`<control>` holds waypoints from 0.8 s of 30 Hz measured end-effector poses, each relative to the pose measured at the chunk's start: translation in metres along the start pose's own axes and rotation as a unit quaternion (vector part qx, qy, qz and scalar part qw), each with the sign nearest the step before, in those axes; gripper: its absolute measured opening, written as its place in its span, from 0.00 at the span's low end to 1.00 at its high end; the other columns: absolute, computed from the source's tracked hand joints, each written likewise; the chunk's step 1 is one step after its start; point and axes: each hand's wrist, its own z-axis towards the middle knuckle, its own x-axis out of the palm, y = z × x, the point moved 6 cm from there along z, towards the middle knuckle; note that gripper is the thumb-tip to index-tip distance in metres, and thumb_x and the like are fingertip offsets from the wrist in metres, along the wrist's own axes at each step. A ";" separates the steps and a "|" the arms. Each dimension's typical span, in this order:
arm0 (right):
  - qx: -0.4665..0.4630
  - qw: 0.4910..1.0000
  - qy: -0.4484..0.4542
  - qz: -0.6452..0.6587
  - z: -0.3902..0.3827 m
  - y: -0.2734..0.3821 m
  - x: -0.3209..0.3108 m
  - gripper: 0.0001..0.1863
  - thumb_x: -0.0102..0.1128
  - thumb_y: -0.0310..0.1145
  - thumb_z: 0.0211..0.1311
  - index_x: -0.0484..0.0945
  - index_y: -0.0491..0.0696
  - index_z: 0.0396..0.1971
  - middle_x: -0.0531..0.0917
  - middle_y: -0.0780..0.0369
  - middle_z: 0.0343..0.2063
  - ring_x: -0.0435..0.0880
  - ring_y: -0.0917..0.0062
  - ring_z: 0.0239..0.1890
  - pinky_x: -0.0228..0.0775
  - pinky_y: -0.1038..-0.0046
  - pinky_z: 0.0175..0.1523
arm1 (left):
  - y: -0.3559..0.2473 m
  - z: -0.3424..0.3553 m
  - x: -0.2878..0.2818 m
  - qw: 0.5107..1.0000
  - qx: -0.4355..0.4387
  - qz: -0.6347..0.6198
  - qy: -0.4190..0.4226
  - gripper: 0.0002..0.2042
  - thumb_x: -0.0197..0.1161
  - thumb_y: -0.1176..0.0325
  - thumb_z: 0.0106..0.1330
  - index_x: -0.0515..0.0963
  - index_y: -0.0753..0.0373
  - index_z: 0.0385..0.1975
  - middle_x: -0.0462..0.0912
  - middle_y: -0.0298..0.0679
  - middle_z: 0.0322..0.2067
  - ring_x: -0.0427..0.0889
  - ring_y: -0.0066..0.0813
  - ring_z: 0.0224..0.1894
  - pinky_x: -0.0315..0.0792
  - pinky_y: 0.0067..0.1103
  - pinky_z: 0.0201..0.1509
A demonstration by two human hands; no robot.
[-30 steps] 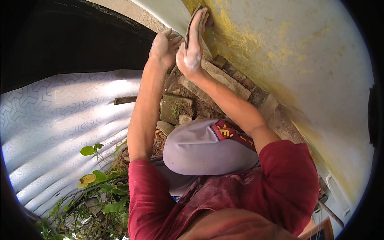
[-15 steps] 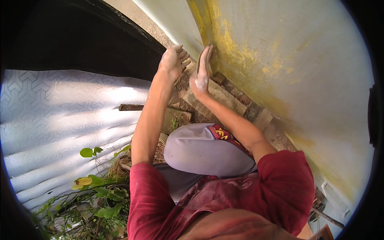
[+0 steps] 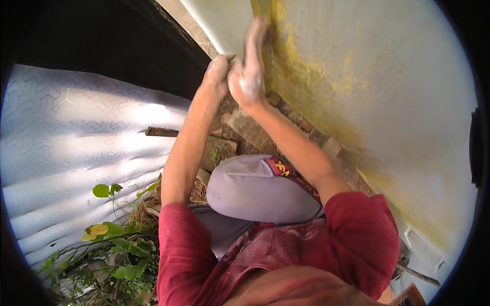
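My right hand (image 3: pixel 251 66) is stretched up along the yellow-stained corner (image 3: pixel 269 46) of a pale wall (image 3: pixel 367 76). Its fingers are straight and smeared by motion, with whitish dust on the skin. Whether anything thin lies under the palm is hidden. Close beside its wrist, on the left, is my left hand (image 3: pixel 218 71), also dusted white. Its thumb side shows, while most of its fingers are hidden behind the heel of my right hand. I cannot tell whether the two hands touch.
Below the hands lie flat stone slabs (image 3: pixel 250 125) and rubble along the wall's foot. A wavy whitish patterned sheet (image 3: pixel 92 132) hangs on the left, under a black sheet (image 3: pixel 102 41). Green plants (image 3: pixel 127 250) grow at lower left. My bent knee (image 3: pixel 250 188) is in the middle.
My right hand has slid upward along the corner, its fingers reaching higher. The left hand's fingers, spread and visible before, are now mostly covered by the right hand. The view has shifted slightly.
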 end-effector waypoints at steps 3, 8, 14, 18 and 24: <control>-0.109 0.993 0.017 0.034 0.044 0.042 0.011 0.50 0.41 0.09 0.45 0.47 0.33 0.76 0.47 0.39 0.77 0.39 0.49 0.81 0.29 0.56 0.83 | 0.015 -0.011 -0.021 0.997 0.028 -0.071 -0.026 0.14 0.53 0.66 0.75 0.76 0.71 0.51 0.83 0.52 0.46 0.84 0.39 0.49 0.78 0.38 0.56; 0.005 0.995 0.063 -0.081 -0.030 -0.055 -0.015 0.46 0.39 0.10 0.44 0.49 0.25 0.73 0.46 0.33 0.75 0.40 0.41 0.79 0.30 0.44 0.81 | -0.005 0.009 0.006 0.997 0.002 -0.037 -0.070 0.23 0.56 0.62 0.73 0.71 0.71 0.62 0.76 0.49 0.58 0.74 0.45 0.60 0.67 0.42 0.66; -0.245 0.949 0.017 -0.198 0.079 0.043 0.015 0.46 0.43 0.13 0.45 0.62 0.40 0.73 0.59 0.41 0.74 0.55 0.43 0.77 0.48 0.45 0.78 | -0.014 -0.025 0.004 0.998 0.053 -0.034 -0.005 0.28 0.54 0.65 0.73 0.63 0.73 0.69 0.68 0.56 0.67 0.68 0.49 0.69 0.64 0.40 0.72; -0.271 0.869 0.186 -0.370 0.059 0.010 -0.017 0.39 0.52 0.21 0.54 0.68 0.47 0.72 0.66 0.52 0.74 0.64 0.56 0.75 0.54 0.45 0.76 | -0.016 -0.023 0.005 0.996 0.057 0.019 -0.058 0.29 0.54 0.64 0.73 0.61 0.73 0.70 0.64 0.58 0.69 0.64 0.51 0.72 0.62 0.41 0.74; -0.400 0.707 0.197 -0.549 0.101 0.061 -0.024 0.38 0.55 0.24 0.59 0.67 0.58 0.73 0.70 0.61 0.72 0.67 0.72 0.75 0.57 0.60 0.78 | -0.010 -0.032 -0.011 0.997 0.039 0.004 -0.072 0.29 0.56 0.62 0.71 0.66 0.74 0.68 0.65 0.56 0.70 0.64 0.47 0.73 0.62 0.40 0.73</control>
